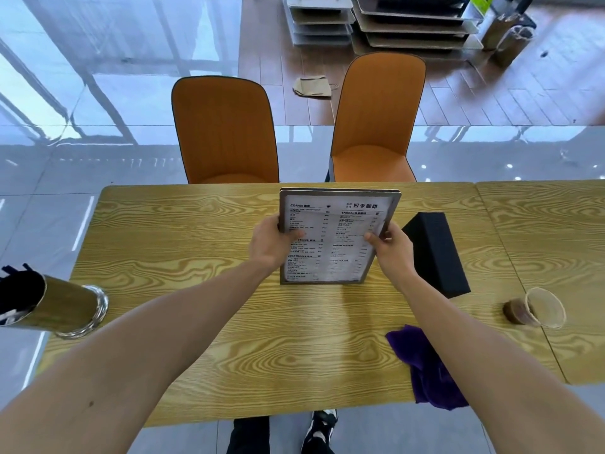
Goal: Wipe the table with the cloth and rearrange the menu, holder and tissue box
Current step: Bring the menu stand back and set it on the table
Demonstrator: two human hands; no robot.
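Note:
The framed menu stands upright near the middle of the wooden table, its bottom edge on or just above the top. My left hand grips its left edge and my right hand grips its right edge. A black tissue box lies just right of the menu. The purple cloth lies crumpled at the near right edge, partly under my right forearm. A gold cylindrical holder with black items inside stands at the table's left edge.
A clear plastic cup with a little brown drink stands on the adjoining table at right. Two orange chairs face the far side. My shoes show below the near edge.

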